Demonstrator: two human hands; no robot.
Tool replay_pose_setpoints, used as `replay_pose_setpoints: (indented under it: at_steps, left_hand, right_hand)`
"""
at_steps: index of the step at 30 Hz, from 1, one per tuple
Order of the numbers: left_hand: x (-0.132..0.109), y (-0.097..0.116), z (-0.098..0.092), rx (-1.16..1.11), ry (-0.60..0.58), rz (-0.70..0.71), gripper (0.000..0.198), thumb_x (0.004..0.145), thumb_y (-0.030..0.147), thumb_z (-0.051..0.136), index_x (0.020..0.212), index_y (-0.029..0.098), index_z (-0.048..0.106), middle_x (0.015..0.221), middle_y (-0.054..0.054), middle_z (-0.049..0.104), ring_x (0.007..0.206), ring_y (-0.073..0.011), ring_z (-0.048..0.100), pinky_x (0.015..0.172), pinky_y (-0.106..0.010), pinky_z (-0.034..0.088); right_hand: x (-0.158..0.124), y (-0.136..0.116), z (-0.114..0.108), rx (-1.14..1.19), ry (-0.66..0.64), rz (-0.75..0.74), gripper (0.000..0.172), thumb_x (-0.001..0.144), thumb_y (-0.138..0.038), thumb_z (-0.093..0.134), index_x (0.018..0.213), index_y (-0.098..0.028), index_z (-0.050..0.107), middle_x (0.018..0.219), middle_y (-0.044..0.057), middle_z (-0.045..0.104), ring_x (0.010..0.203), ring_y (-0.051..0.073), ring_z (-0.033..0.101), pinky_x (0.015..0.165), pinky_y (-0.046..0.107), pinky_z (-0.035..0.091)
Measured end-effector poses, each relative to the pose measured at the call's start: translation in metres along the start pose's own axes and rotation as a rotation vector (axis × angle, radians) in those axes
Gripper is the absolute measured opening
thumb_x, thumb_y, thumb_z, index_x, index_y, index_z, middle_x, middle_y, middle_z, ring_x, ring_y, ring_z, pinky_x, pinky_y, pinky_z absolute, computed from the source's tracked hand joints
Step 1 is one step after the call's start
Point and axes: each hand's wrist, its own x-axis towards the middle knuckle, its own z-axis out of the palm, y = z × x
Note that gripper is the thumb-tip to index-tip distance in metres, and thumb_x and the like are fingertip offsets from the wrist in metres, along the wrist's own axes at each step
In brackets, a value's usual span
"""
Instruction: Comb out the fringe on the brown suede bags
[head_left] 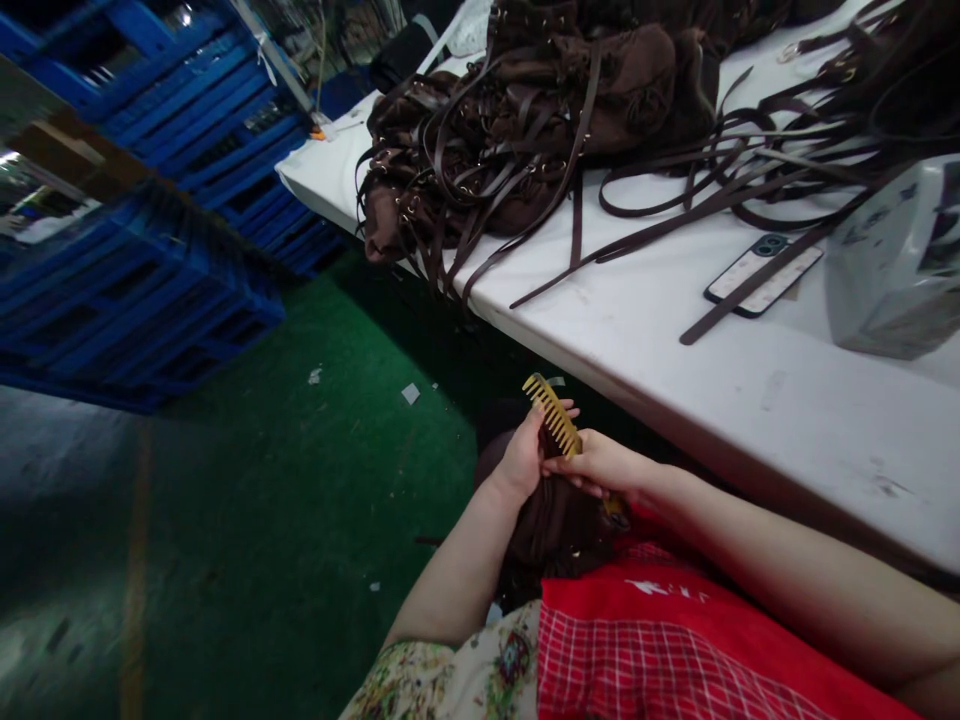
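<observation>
A yellow wide-toothed comb (553, 415) is in my right hand (596, 462), which is closed around its handle; the handle's end shows below the palm. My left hand (523, 455) curls around the toothed part from the other side, thumb by the teeth and fingertips showing behind. Some dark brown material shows between the two hands, and what the left fingers grip is mostly hidden. Beneath them a dark brown bag (551, 525) rests on my lap, partly covered by my forearms. Just behind the comb's tip a thin, clear strip (556, 381) is visible.
Dark brown bags (540, 110) with long straps are heaped on the white table (637, 350). A phone (761, 275) lies under a loose strap (720, 312), beside a grey plastic container (889, 265). Blue pallets (135, 290) stand left on the green floor (322, 480), where paper scraps lie.
</observation>
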Motion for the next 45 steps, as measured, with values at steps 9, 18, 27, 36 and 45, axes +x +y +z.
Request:
replay_pose_setpoints:
  at_steps: [9,18,27,36,45]
  left_hand:
    - [0.003,0.051,-0.041,0.044,-0.260,-0.109,0.061,0.088,0.064,0.035,0.112,0.014,0.060,0.118,-0.016,0.062,0.119,-0.0285,0.054,0.102,-0.044,0.041]
    - [0.012,0.078,-0.048,1.140,-0.905,0.138,0.050,0.070,0.017,0.061,0.120,0.012,0.059,0.126,-0.013,0.058,0.118,-0.0256,0.052,0.105,-0.036,0.037]
    - [0.023,0.064,-0.038,1.196,-0.802,0.150,0.034,0.072,0.037,0.071,0.098,0.015,0.067,0.099,-0.005,0.063,0.094,-0.0181,0.058,0.085,-0.027,0.044]
    - [0.021,0.043,-0.028,1.116,-0.592,0.062,0.035,0.073,0.046,0.068,0.079,0.012,0.066,0.073,0.000,0.063,0.068,-0.0117,0.055,0.065,-0.023,0.041]
    - [-0.036,0.081,-0.030,1.251,-0.431,0.389,0.021,0.086,0.036,0.055,0.079,0.016,0.061,0.101,-0.008,0.065,0.094,-0.0194,0.060,0.088,-0.034,0.046]
  right_hand:
    - [-0.014,0.012,-0.018,0.285,-0.035,-0.105,0.033,0.075,-0.042,0.072,0.082,-0.012,0.062,0.050,-0.007,0.050,0.029,0.000,0.029,0.029,0.017,0.013]
    - [-0.014,0.017,-0.017,0.258,0.009,-0.129,0.031,0.075,-0.040,0.072,0.074,-0.014,0.058,0.048,-0.007,0.048,0.029,0.002,0.030,0.029,0.017,0.014]
    - [-0.016,0.013,-0.015,0.283,0.056,-0.141,0.034,0.072,-0.041,0.075,0.069,-0.015,0.054,0.050,-0.006,0.050,0.029,0.002,0.033,0.029,0.017,0.017]
    - [-0.015,0.014,-0.016,0.332,0.075,-0.153,0.030,0.071,-0.038,0.076,0.072,-0.015,0.057,0.048,-0.007,0.050,0.030,0.002,0.031,0.030,0.018,0.017]
    - [-0.015,0.012,-0.016,0.344,0.104,-0.137,0.035,0.073,-0.040,0.074,0.062,-0.016,0.051,0.049,-0.006,0.047,0.032,0.002,0.029,0.032,0.020,0.015]
